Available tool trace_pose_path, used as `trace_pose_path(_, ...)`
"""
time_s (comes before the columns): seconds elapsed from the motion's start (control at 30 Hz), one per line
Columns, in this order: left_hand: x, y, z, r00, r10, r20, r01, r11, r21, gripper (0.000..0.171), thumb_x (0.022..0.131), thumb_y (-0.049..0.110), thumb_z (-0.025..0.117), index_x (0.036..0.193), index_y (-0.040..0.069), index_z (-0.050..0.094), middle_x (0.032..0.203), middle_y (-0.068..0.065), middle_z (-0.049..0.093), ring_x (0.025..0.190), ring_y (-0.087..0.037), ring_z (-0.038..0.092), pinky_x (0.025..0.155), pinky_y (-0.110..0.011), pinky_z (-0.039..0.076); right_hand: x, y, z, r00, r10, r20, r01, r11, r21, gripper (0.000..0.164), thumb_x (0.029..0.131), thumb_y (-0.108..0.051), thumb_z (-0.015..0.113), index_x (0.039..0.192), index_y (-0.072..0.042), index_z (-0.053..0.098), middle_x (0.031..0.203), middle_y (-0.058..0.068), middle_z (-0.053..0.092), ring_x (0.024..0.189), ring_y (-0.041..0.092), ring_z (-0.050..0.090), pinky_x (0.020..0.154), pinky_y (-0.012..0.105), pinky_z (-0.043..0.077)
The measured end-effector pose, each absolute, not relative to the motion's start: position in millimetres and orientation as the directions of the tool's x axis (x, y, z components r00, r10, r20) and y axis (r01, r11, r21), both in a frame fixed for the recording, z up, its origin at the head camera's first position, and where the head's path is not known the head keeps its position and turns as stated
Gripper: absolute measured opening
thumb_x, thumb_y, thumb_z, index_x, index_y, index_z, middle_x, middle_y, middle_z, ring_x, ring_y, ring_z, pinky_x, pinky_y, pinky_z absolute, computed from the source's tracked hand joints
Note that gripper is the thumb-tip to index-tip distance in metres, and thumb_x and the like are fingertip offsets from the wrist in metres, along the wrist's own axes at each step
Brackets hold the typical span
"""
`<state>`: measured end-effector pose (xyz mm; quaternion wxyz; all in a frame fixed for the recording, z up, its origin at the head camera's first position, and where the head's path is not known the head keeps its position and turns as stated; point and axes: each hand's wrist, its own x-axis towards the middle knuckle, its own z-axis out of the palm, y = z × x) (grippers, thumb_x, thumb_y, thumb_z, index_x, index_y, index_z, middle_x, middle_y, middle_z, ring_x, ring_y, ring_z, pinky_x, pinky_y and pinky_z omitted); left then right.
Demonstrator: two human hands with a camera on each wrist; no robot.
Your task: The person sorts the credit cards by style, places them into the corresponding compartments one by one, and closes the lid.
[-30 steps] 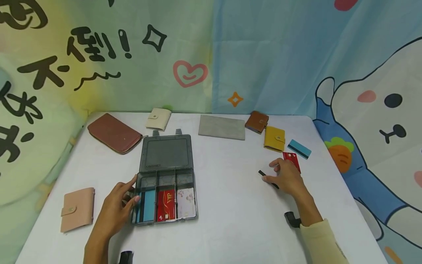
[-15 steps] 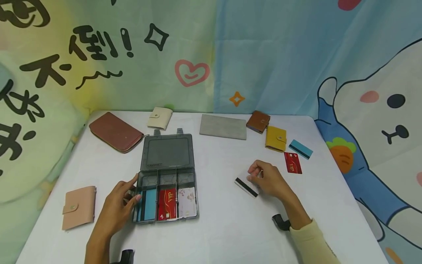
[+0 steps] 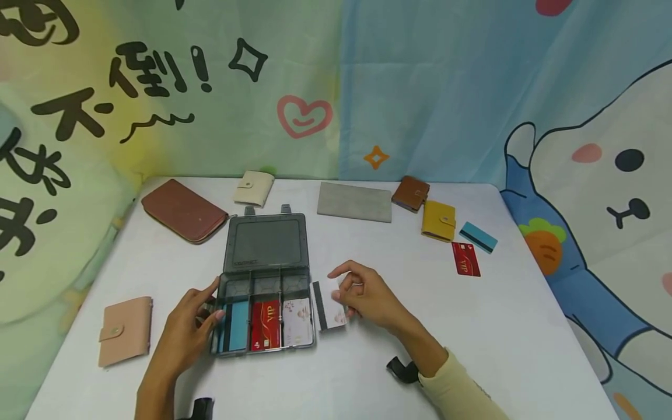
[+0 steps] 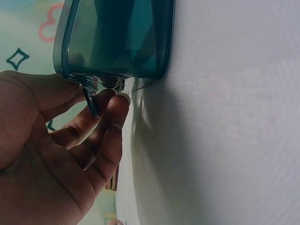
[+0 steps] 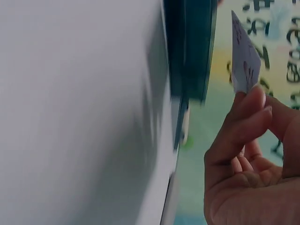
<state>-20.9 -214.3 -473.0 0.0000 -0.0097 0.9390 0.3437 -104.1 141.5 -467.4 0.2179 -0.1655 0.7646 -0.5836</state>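
Observation:
At the left side of a dark translucent storage box (image 3: 266,224), my left hand (image 3: 184,332) holds the edge, thumb on the rim and fingers curled against the side wall. The box lies with its lid folded back. Its front compartments hold a blue card (image 3: 239,326), a red VIP card (image 3: 265,326) and a white floral card (image 3: 297,324). My right hand (image 3: 367,297) pinches another white card with a black stripe (image 3: 325,318) just right of the box. In the right wrist view this pinched card (image 5: 244,61) is raised above the table, between thumb and fingers.
A red VIP card (image 3: 466,259) and a blue card (image 3: 479,237) lie at the right. Behind are yellow (image 3: 438,220) and brown (image 3: 410,193) wallets, a grey flat wallet (image 3: 354,202), a cream wallet (image 3: 253,188) and a long brown one (image 3: 184,211). A pink wallet (image 3: 125,332) lies left.
My right hand has carried the white striped card leftward from beside the red card to the box's right edge. The left hand has stayed on the box.

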Motion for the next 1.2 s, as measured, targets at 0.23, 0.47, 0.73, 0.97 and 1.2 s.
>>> trace_pose_path(0.23,-21.4,-213.4,-473.2,-1.0,-0.016,-0.002,-0.013,0.757,0.654,0.072,0.092,0.008,0.07,0.155,0.019,0.037,0.111,-0.009,0.056,0.088,-0.021,0.061,0.073,-0.026,0.054,-91.7,105.0,-468.4,-0.798,-0.589,-0.127,-0.074,0.306,-0.949,0.034,0.092,-0.016,0.073,0.125,-0.015,0.063,0.085,0.003,0.07,0.055,0.026,0.059,0.055,0.033,0.053)
trace_pose_path(0.47,-21.3,-213.5,-473.6,-1.0,-0.006,0.023,0.011,0.756,0.655,0.071,0.091,0.007,0.071,0.154,0.018,0.039,0.11,-0.009,0.056,0.087,-0.02,0.061,0.072,-0.026,0.053,-93.6,111.0,-469.5,-0.843,-0.527,-0.104,-0.153,0.421,-0.894,0.034,0.087,-0.022,0.078,0.119,-0.017,0.067,0.077,-0.003,0.064,0.052,0.007,0.044,0.051,0.021,0.039)
trace_pose_path(0.73,-20.8,-214.5,-473.6,-1.0,-0.011,0.015,0.001,0.761,0.648,0.071,0.092,0.008,0.07,0.155,0.019,0.038,0.112,-0.01,0.056,0.088,-0.021,0.061,0.073,-0.027,0.054,-115.4,165.8,-474.5,-0.905,-0.407,-0.122,-0.108,0.496,-0.861,0.035,0.086,-0.023,0.08,0.118,-0.016,0.068,0.08,0.001,0.065,0.056,0.011,0.046,0.051,0.022,0.039)
trace_pose_path(0.97,-19.5,-214.9,-475.1,-1.0,-0.009,0.027,0.011,0.75,0.661,0.072,0.092,0.006,0.07,0.155,0.019,0.038,0.112,-0.011,0.057,0.088,-0.021,0.063,0.073,-0.026,0.054,-141.5,238.5,-473.5,-0.959,-0.18,-0.217,0.075,0.577,-0.813,0.045,0.086,-0.033,0.079,0.126,-0.021,0.063,0.095,0.006,0.066,0.068,0.025,0.057,0.054,0.024,0.048)
trace_pose_path(1.2,-19.9,-215.4,-476.5,-0.999,0.0,0.041,0.028,0.747,0.665,0.073,0.091,0.005,0.07,0.155,0.018,0.038,0.111,-0.011,0.057,0.086,-0.021,0.063,0.071,-0.026,0.054,-151.4,308.4,-473.1,-0.977,0.027,-0.214,0.179,0.655,-0.734,0.053,0.086,-0.039,0.077,0.132,-0.019,0.058,0.11,0.01,0.062,0.079,0.024,0.055,0.059,0.025,0.051)
